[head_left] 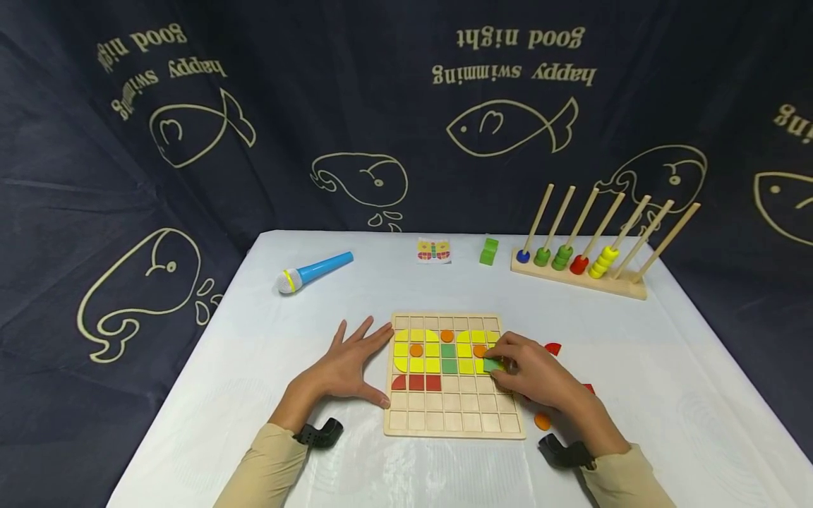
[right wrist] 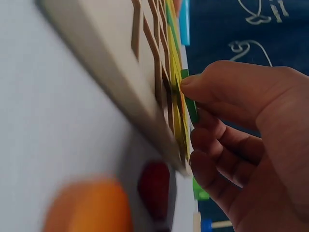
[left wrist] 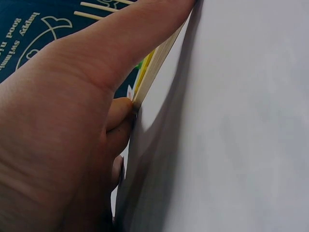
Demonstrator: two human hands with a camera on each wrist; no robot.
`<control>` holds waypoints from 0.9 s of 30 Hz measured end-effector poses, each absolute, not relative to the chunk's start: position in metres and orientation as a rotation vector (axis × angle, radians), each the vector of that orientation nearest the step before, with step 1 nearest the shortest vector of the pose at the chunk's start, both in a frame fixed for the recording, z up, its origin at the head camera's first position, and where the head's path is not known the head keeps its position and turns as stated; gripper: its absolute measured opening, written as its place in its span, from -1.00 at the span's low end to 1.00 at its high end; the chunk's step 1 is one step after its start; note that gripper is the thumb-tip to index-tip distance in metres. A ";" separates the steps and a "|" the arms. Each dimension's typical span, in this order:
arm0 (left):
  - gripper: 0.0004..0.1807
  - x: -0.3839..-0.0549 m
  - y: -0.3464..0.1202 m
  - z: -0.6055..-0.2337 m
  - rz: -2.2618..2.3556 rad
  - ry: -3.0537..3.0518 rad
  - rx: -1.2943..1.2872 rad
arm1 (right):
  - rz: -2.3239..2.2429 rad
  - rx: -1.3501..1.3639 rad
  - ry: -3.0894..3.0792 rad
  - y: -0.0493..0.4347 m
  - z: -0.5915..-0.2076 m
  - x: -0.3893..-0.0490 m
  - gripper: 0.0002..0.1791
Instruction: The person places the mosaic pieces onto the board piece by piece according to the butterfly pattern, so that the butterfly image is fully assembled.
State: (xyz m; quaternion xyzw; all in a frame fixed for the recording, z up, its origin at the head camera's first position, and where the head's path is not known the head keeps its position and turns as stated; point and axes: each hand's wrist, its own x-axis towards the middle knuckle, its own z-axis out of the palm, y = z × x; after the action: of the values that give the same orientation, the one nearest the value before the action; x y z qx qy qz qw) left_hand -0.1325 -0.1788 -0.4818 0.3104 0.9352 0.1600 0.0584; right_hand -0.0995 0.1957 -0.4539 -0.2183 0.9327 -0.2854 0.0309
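Observation:
A wooden grid board [head_left: 452, 422] lies on the table with yellow, orange, green and red tiles set in its cells. My left hand [head_left: 346, 363] is spread at the board's left side, thumb and index fingertip touching its edge. In the left wrist view the thumb [left wrist: 140, 34] lies along the board's side [left wrist: 157, 67]. My right hand [head_left: 530, 370] pinches a green square tile [head_left: 492, 365] over the right part of the board. The right wrist view shows that green tile [right wrist: 189, 99] between thumb and fingers, just above the yellow tiles.
Red pieces [head_left: 553, 348] and an orange disc [head_left: 543, 421] lie right of the board. Farther back are a toy microphone [head_left: 317, 271], a butterfly picture card [head_left: 434, 251], green blocks [head_left: 488, 251] and a peg rack with coloured beads [head_left: 578, 276]. A dark patterned curtain [head_left: 381, 85] hangs behind.

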 end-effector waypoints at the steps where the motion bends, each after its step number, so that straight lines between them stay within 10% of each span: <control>1: 0.48 -0.133 -0.179 -0.482 0.481 2.834 0.940 | -0.875 -0.697 2.873 0.193 -0.454 -0.099 -0.69; 27: 0.48 -0.134 -0.180 -0.482 0.458 2.833 0.943 | -0.818 -1.041 2.788 0.135 -0.456 -0.088 -0.74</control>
State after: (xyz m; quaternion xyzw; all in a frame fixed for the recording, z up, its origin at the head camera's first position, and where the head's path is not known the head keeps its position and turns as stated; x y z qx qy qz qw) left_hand -0.1340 -0.1795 -0.4823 0.3115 0.9362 0.1512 0.0606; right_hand -0.0877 0.1346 -0.4559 -0.3372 0.9030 -0.2649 0.0278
